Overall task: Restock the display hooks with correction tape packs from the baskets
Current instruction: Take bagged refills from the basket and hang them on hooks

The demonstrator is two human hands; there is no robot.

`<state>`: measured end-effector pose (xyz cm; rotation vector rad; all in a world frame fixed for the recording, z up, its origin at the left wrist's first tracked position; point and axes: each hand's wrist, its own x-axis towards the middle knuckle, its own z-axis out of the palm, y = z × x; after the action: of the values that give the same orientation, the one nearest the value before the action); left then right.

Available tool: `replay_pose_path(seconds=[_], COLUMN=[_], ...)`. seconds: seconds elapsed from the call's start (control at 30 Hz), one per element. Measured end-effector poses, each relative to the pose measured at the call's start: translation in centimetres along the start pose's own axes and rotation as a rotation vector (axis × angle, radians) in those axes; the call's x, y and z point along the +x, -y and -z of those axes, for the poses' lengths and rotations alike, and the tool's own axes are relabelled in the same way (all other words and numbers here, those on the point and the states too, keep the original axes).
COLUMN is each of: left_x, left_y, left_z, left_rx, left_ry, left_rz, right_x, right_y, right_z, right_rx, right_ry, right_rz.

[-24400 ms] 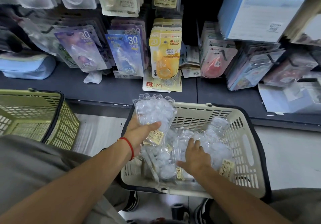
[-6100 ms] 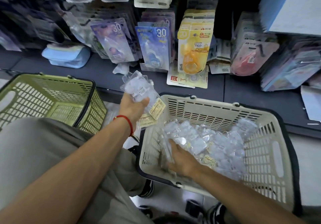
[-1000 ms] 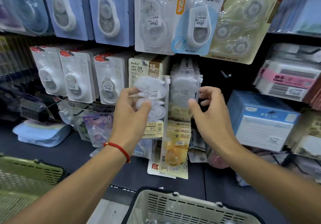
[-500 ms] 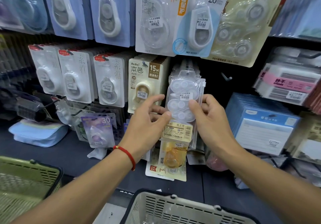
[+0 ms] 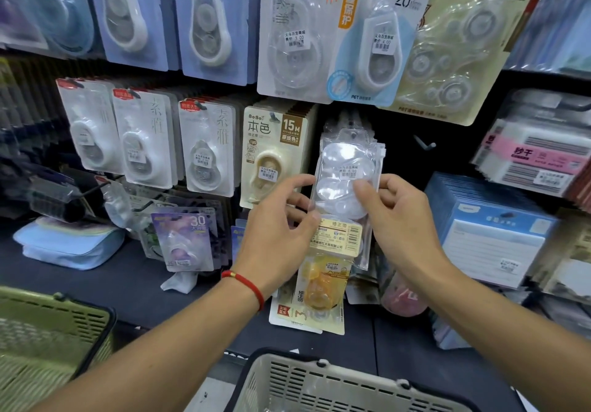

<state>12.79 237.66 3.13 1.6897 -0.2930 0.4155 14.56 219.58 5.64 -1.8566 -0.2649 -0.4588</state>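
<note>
A clear plastic blister pack of white correction tapes (image 5: pixel 347 187) is being pinched by the left hand (image 5: pixel 281 235) and right hand (image 5: pixel 396 216) at its display hook; its hang hole should be kept level while being seated fully.

Stationery shop, priced hanging packs (image 5: pixel 268 159), baskets (image 5: pixel 335 383)

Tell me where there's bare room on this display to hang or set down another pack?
A bare hook juts from the dark gap between the clear pack and the pink-labelled stacks. Bare shelf lies before the blue pouch. The rows left of the clear pack are crowded.
</note>
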Motion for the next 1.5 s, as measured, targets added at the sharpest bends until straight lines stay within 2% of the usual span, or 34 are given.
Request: replay_pose_path(seconds=[0.17,0.33,0.73,1.03,1.27,1.37,1.5], left_x=[-0.1,-0.2,0.0,0.5,0.4,0.4,0.4], left_y=[-0.7,-1.1,-1.8,-1.2,-1.4,-1.0,-0.1], left_z=[-0.5,-0.3,0.6,0.5,0.5,0.6,0.6], left_rx=[0.061,-0.016,-0.247,-0.173,-0.305,-0.27,-0.022], left_ry=[-0.04,-0.036,0.048,0.054,0.041,0.051,0.076], left_rz=[-0.07,-0.031,-0.003,0.014,0.015,0.029,0.044], right_x=[0.4,-0.3,-0.2,0.3,0.7,0.7,0.8], right_y=[0.6,1.3,2.5,2.0,1.9,1.5,0.5], right_z=[-0.2,-0.1,-0.6,-0.2,0.3,0.3,0.6], right_rx=[-0.028,-0.019,0.178,0.046,0.107,0.084,-0.166], right_ry=[-0.057,-0.069,-0.14,-0.132,-0.115,-0.107,-0.077], right_rz=[-0.018,0.007,-0.172,-0.104,-0.114,-0.128,-0.096])
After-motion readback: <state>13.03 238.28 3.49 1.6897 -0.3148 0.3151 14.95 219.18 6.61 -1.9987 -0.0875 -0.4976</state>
